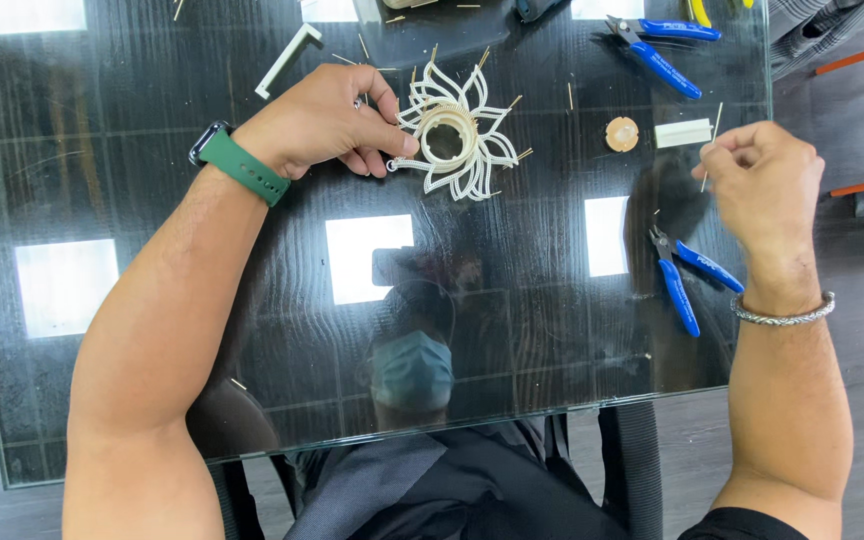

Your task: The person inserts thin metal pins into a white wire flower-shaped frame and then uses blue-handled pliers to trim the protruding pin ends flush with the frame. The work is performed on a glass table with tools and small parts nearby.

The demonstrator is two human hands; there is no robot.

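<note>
Left hand [324, 122] pinching the flower model [457, 135] at its 9 o'clock edge, fingers curled, pressing it onto the glass table [152, 350]. Model lying flat at 12 o'clock of the table. Right hand [764, 180] hovering at 3 o'clock, fingertips closed on a thin stick [710, 150]. Resting just below that hand: blue cutters [687, 282]. More cutters [660, 48] lying at 1 o'clock. Sitting between model and right hand: round disc [622, 134], white block [682, 132]. White bracket [288, 58] lying at 11 o'clock.

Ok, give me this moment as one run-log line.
left hand: pinching flower-shaped white model edge | right hand: holding thin wooden stick | blue cutters: on glass table
</note>
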